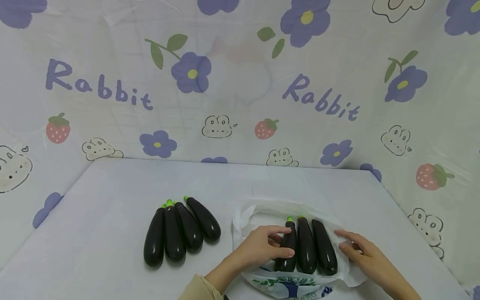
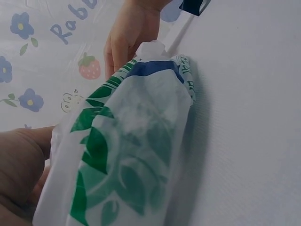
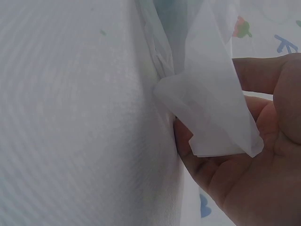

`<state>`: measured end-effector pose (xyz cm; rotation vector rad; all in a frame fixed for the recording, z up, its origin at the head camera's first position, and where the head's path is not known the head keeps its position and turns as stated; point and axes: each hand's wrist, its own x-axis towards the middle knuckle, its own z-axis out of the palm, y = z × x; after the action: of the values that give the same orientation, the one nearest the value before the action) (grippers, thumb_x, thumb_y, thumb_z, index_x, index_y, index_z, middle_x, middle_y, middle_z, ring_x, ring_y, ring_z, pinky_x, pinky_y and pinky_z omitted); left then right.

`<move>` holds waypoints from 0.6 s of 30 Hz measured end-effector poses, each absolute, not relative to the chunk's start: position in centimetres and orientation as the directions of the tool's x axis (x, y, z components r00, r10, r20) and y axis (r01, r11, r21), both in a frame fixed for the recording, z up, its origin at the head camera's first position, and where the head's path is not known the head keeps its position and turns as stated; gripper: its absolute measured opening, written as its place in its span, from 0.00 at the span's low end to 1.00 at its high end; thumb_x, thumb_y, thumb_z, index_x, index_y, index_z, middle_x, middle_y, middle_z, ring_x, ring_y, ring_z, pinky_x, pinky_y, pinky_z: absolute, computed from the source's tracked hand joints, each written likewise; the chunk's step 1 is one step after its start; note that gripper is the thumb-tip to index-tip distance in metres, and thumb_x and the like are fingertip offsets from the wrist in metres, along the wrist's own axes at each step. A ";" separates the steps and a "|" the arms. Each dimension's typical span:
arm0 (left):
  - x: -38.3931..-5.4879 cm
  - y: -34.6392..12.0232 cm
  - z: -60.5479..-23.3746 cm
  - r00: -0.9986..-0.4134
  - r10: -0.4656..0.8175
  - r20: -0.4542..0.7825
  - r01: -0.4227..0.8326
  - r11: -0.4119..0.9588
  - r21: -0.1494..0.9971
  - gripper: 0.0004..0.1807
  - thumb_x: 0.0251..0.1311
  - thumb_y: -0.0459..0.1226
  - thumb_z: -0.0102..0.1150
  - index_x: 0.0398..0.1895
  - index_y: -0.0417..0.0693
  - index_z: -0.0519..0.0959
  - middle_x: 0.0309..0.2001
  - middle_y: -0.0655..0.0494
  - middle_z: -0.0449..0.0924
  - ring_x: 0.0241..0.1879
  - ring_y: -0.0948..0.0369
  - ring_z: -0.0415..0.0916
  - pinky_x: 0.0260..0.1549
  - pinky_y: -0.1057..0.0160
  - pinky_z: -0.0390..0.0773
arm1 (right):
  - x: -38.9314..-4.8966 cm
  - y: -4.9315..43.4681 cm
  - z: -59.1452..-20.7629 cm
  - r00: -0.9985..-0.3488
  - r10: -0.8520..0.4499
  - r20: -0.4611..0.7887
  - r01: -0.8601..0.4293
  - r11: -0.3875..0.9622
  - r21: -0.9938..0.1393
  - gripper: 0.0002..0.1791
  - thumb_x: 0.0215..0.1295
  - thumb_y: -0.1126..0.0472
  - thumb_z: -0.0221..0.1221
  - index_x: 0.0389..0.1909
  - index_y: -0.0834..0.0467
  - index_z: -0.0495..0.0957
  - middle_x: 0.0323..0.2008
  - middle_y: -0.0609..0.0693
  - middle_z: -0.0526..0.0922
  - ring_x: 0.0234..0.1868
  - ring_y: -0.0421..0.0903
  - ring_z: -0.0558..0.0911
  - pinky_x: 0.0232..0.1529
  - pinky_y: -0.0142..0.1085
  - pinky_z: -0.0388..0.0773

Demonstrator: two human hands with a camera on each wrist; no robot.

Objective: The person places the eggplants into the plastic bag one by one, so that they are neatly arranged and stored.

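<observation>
Three glossy dark eggplants lie side by side in the mouth of a white plastic bag (image 1: 258, 206) with green and blue print. My left hand (image 1: 262, 246) reaches over the bag's left side; its thumb and index finger touch the leftmost eggplant (image 1: 288, 241). Beside that one are the middle eggplant (image 1: 306, 250) and the right eggplant (image 1: 325, 250). At the bag's right edge, my right hand (image 1: 369, 258) holds the thin plastic, and the right wrist view shows a bag flap (image 3: 211, 94) between thumb and curled fingers. The left wrist view shows mostly the bag's printed side (image 2: 131, 141).
Several more eggplants (image 1: 175, 233) lie fanned out on the white table (image 1: 93, 225), left of the bag, with bright green stems toward the back. Behind the table's far edge hangs a patterned curtain (image 1: 240, 83) with flowers, rabbits and strawberries.
</observation>
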<state>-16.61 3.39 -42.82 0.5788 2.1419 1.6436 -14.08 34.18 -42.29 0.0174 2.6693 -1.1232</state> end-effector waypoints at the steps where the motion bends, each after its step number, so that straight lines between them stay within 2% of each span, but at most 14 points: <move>1: -16.6 3.4 -42.8 -0.844 0.534 -0.048 0.093 0.233 0.968 0.28 0.57 0.41 0.71 0.62 0.51 0.78 0.42 0.56 0.81 0.40 0.64 0.79 0.38 0.64 0.79 | -14.1 34.2 -42.3 -0.970 -0.083 -0.230 0.106 0.703 -0.703 0.34 0.72 0.45 0.56 0.71 0.61 0.64 0.63 0.66 0.67 0.49 0.53 0.75 0.43 0.45 0.78; 8: -16.7 3.3 -42.5 -0.848 0.526 -0.061 0.089 0.256 0.962 0.29 0.57 0.42 0.72 0.63 0.51 0.78 0.43 0.55 0.81 0.41 0.62 0.80 0.38 0.62 0.80 | -13.9 34.2 -42.2 -0.970 -0.090 -0.224 0.099 0.700 -0.708 0.34 0.72 0.44 0.55 0.71 0.60 0.65 0.65 0.66 0.66 0.51 0.54 0.74 0.44 0.45 0.77; 14: -16.6 3.0 -42.0 -0.856 0.514 -0.060 0.096 0.271 0.958 0.29 0.56 0.41 0.71 0.62 0.50 0.78 0.49 0.49 0.80 0.48 0.54 0.80 0.41 0.58 0.80 | -13.9 34.2 -42.3 -0.972 -0.102 -0.211 0.083 0.693 -0.716 0.33 0.72 0.45 0.56 0.71 0.60 0.65 0.65 0.66 0.66 0.51 0.54 0.74 0.44 0.45 0.76; 18: -16.6 2.9 -41.7 -0.864 0.499 -0.068 0.081 0.272 0.959 0.28 0.56 0.39 0.72 0.62 0.51 0.78 0.50 0.48 0.80 0.49 0.51 0.80 0.42 0.55 0.81 | -13.9 34.3 -42.3 -0.973 -0.099 -0.209 0.080 0.705 -0.705 0.34 0.72 0.44 0.55 0.71 0.60 0.65 0.65 0.66 0.66 0.51 0.54 0.74 0.45 0.45 0.76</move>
<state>-16.61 2.94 -41.65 0.5275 2.1916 1.6198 -13.89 34.28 -42.30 -0.0155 2.6818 -1.1247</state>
